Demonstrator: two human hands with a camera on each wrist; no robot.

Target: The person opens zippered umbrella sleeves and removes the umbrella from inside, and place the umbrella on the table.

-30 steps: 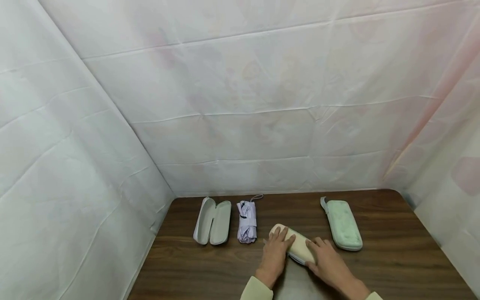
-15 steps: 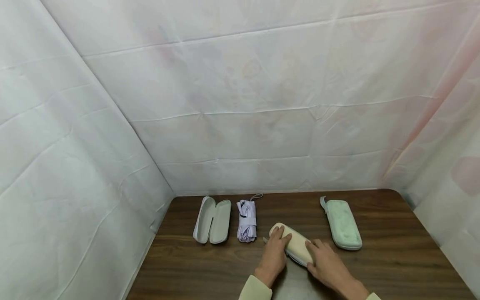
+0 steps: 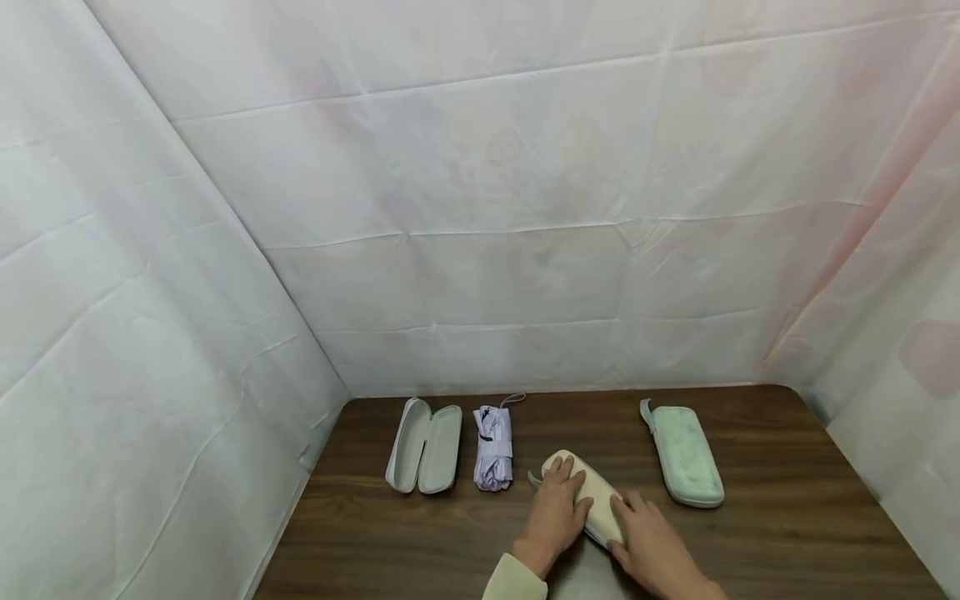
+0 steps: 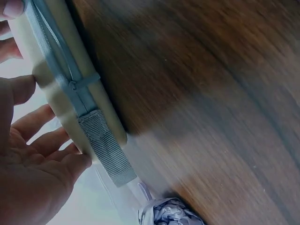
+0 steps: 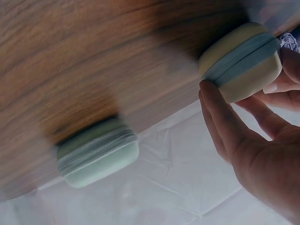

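A cream zip-up glasses case (image 3: 600, 497) lies slantwise on the table between both hands. The left hand (image 3: 552, 515) holds its left part, fingers over the top and thumb at the near side. Seen from the left wrist, a grey zipper runs along the side and a ribbed strap (image 4: 107, 146) sticks out past the end. The right hand (image 3: 649, 537) grips the opposite end, thumb at the near edge; in the right wrist view its fingertips touch that rounded end beside the zipper band (image 5: 241, 56). The zipper looks closed there.
A grey glasses case (image 3: 439, 450) lies unfolded at the back left. Beside it is a folded lilac umbrella (image 3: 492, 450) with a wrist loop. A mint-green zip case (image 3: 687, 457) lies at the right. White cloth (image 3: 525, 275) hangs behind the wooden table's back edge.
The cream case has turned slightly, its right end swinging nearer the person. Both hands have moved a little with it and keep their hold. The other things lie as before.
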